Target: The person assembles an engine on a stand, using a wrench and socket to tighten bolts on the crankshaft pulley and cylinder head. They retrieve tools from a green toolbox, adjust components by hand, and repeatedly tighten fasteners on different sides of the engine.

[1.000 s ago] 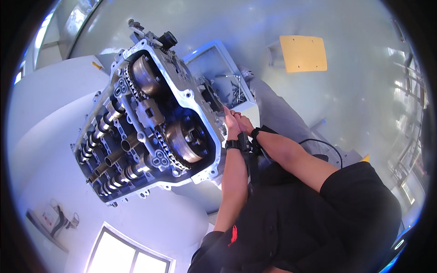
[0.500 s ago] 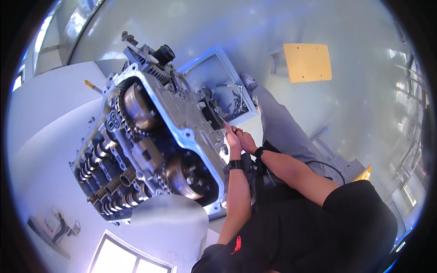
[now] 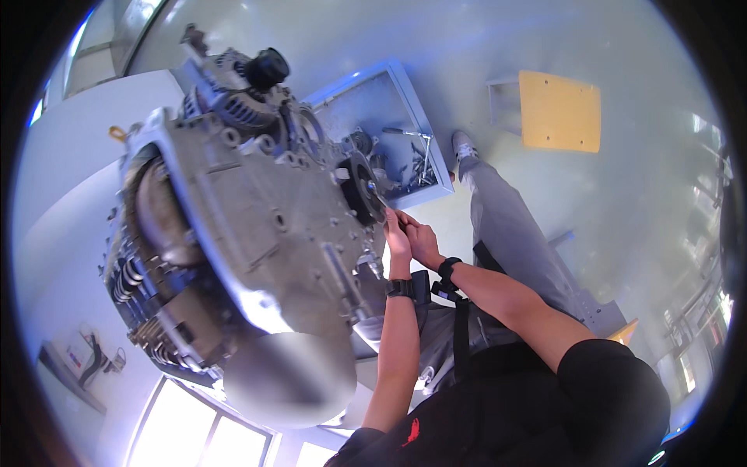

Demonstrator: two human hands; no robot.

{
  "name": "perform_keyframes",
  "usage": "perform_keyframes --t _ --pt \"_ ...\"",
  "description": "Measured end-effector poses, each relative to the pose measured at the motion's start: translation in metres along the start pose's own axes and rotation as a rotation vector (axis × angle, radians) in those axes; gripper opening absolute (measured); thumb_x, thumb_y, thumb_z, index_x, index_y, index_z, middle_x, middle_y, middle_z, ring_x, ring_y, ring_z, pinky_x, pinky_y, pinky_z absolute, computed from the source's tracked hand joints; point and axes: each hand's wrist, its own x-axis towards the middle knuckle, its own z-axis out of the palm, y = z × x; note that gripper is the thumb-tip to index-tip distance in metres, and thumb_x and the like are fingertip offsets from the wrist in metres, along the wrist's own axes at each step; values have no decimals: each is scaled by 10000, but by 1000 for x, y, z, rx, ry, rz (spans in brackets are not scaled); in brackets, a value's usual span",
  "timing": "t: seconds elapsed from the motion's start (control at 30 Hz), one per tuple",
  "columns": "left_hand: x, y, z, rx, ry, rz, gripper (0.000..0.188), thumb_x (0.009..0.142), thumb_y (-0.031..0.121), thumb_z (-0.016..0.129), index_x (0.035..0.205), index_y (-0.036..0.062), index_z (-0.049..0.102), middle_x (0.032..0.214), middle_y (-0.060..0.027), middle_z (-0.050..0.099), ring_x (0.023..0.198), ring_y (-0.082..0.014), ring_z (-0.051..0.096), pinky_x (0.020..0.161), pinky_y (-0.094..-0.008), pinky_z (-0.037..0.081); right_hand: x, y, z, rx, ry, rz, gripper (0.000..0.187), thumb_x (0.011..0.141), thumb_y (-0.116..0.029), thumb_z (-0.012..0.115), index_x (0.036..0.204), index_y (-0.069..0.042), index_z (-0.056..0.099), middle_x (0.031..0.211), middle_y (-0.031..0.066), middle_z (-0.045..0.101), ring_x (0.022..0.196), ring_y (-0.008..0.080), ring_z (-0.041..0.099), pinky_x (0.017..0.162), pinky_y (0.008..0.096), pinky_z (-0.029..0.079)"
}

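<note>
My left hand (image 3: 398, 239) and my right hand (image 3: 424, 243) are close together beside the engine (image 3: 241, 210), fingers closed. Both grip a slim metal tool (image 3: 380, 199), mostly hidden by the fingers, so I cannot tell its exact kind. From the hands it runs up to the centre of a black pulley (image 3: 359, 191) on the engine's grey front cover. Camshafts (image 3: 131, 274) show at the engine's far left side, and an alternator (image 3: 247, 107) sits near its top.
A blue-grey tray (image 3: 426, 124) beyond the engine holds a ratchet wrench (image 3: 425, 148) and several small metal parts. A yellow-topped stool (image 3: 560, 113) stands at the upper right. My leg (image 3: 506, 214) stretches out near the tray.
My view has shifted, so the engine's front cover and pulley show more broadly and its open inner side less. Both hands stay together near the pulley; the tool's shaft now shows.
</note>
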Motion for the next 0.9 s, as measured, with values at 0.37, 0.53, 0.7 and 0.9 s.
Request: perform_keyframes --t 0.37,0.53,0.7,0.9 --pt "-85 20 3 645 276 185 313 912 249 464 1041 -22 554 939 -124 612 873 -166 574 801 -288 425 0 10 -21 -55 -43 -53 562 927 -395 255 674 -7 574 647 221 580 654 422 553 620 512 399" --pt "-190 89 10 652 40 94 191 872 136 517 972 -16 577 877 -119 642 835 -182 614 765 -295 461 8 53 -46 -344 -43 -269 420 942 -310 262 821 -51 570 632 188 561 607 379 541 542 502 379" --pt "-240 143 21 658 215 293 174 875 129 510 947 -17 571 870 -125 649 817 -228 638 699 -316 499 23 62 -115 -76 -337 610 412 823 -442 505 649 -70 470 481 22 384 372 154 374 380 320 306" --pt "-284 213 34 715 409 897 99 819 69 542 882 7 587 766 -116 618 710 -266 606 644 -332 474 36 -42 -161 -79 -321 311 366 802 -391 555 595 -129 404 470 -10 308 362 146 318 378 297 280"
